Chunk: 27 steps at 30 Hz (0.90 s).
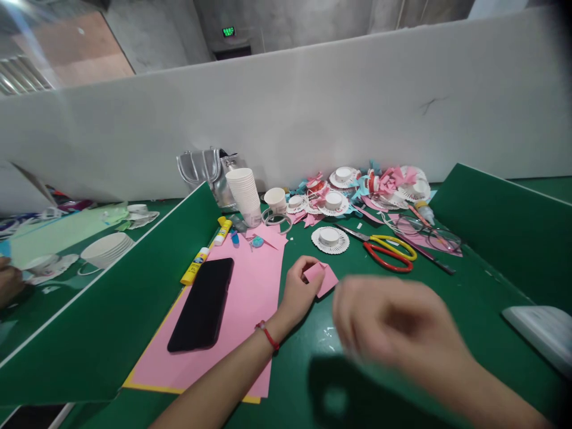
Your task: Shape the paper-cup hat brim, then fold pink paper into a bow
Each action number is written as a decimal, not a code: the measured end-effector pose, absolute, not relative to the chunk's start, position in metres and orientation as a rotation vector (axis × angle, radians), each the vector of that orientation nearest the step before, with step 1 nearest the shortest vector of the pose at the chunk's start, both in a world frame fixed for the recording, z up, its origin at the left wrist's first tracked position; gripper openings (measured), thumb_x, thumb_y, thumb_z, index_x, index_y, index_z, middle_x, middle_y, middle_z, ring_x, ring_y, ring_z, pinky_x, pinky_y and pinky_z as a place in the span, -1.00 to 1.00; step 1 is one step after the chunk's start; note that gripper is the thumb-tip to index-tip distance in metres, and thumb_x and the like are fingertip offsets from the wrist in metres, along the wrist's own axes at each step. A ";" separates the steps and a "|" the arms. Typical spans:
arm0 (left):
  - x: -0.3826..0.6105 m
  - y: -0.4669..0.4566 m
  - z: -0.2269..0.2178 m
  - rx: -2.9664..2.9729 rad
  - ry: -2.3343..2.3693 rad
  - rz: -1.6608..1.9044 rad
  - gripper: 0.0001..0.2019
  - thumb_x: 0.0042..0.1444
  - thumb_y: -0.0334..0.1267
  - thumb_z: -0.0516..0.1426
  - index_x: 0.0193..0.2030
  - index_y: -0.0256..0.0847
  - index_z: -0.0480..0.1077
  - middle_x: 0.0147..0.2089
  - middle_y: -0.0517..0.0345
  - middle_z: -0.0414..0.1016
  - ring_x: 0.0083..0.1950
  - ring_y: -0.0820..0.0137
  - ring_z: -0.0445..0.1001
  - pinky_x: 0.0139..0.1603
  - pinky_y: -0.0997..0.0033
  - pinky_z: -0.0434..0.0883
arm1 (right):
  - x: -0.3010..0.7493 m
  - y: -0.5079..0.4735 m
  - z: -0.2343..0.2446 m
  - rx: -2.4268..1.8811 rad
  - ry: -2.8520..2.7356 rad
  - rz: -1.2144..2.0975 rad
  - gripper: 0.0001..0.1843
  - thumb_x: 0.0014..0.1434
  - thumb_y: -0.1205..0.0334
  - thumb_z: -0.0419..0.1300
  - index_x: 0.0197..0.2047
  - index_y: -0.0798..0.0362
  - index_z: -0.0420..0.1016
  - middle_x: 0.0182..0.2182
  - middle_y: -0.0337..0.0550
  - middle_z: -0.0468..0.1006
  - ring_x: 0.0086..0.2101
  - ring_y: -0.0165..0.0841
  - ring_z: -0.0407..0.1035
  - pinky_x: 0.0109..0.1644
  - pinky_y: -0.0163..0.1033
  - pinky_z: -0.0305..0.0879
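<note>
A small folded piece of pink paper [325, 282] is pinched in my left hand [300, 287], which rests on the green table. The thumb lies on top of the paper. My right hand [393, 319] is raised in front of it, to the right, apart from the paper. Motion smears its fingers, which look curled, and I cannot see whether anything is in them. Beyond the hands lies a white fringed paper disc with a cup base [329, 239]. Scissors with red and yellow handles [389, 252] lie just right of that disc, blades pointing left.
On my left, a black phone [202, 307] lies on pink sheets [254, 316] beside yellow glue sticks [195, 266]. Stacked paper cups [243, 193] stand behind. Finished-looking paper pieces [384, 186] pile up at the back. Green dividers [134, 292] flank the place; a co-worker's hand [9, 283] shows far left.
</note>
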<state>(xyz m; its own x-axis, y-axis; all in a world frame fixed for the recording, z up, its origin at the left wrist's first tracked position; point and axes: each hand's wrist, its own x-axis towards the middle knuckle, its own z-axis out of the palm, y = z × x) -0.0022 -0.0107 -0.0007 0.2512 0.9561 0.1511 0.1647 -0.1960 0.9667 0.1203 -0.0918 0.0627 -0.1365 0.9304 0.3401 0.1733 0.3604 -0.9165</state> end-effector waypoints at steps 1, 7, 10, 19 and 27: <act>-0.002 -0.010 -0.002 1.562 1.076 1.083 -0.88 -0.09 -0.44 0.06 -0.34 -0.24 0.28 -0.38 0.21 0.33 -0.36 0.46 0.31 -0.41 0.55 0.22 | 0.124 -0.076 0.055 -1.068 -1.529 0.899 -0.86 -0.01 0.17 0.10 -0.51 -0.01 0.42 -0.54 -0.23 0.45 -0.47 -0.36 0.34 -0.40 -0.26 0.28; 0.001 -0.001 -0.007 1.648 1.043 1.108 -0.89 -0.05 -0.40 0.07 -0.31 -0.25 0.28 -0.32 0.16 0.36 -0.27 0.42 0.33 -0.31 0.50 0.24 | 0.144 -0.013 -0.013 -1.231 -1.264 0.980 -0.70 -0.13 0.19 0.20 -0.26 0.09 0.40 -0.42 -0.16 0.46 -0.45 -0.38 0.33 -0.36 -0.26 0.27; 0.006 0.009 -0.008 1.702 1.032 1.137 -0.91 -0.03 -0.40 0.06 -0.32 -0.25 0.30 -0.31 0.15 0.37 -0.25 0.41 0.33 -0.28 0.48 0.24 | 0.140 -0.005 -0.023 -1.200 -1.299 0.988 -0.79 -0.09 0.18 0.18 -0.37 0.12 0.45 -0.49 -0.16 0.47 -0.46 -0.36 0.33 -0.36 -0.27 0.25; 0.010 0.019 -0.011 1.635 0.957 1.124 -0.97 -0.04 -0.37 0.08 -0.42 -0.28 0.30 -0.43 0.19 0.34 -0.36 0.45 0.32 -0.33 0.48 0.26 | 0.139 0.000 -0.026 -1.247 -1.236 0.905 -0.80 -0.07 0.15 0.17 -0.52 0.13 0.41 -0.60 -0.23 0.39 -0.53 -0.41 0.24 -0.46 -0.32 0.14; 0.007 0.019 -0.008 1.602 1.001 1.157 -0.96 -0.09 -0.45 0.07 -0.48 -0.28 0.32 -0.48 0.22 0.33 -0.40 0.46 0.30 -0.36 0.50 0.23 | 0.140 -0.011 -0.021 -1.212 -1.243 1.038 -0.76 -0.06 0.10 0.16 -0.45 0.13 0.41 -0.67 -0.31 0.32 -0.63 -0.47 0.18 -0.56 -0.36 0.10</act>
<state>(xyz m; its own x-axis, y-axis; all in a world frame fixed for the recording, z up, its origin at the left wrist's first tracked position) 0.0067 0.0189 -0.0082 0.2363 0.9406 0.2436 0.1058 -0.2741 0.9559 0.1403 -0.0113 -0.0209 0.0791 0.9907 0.1111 0.0679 0.1059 -0.9921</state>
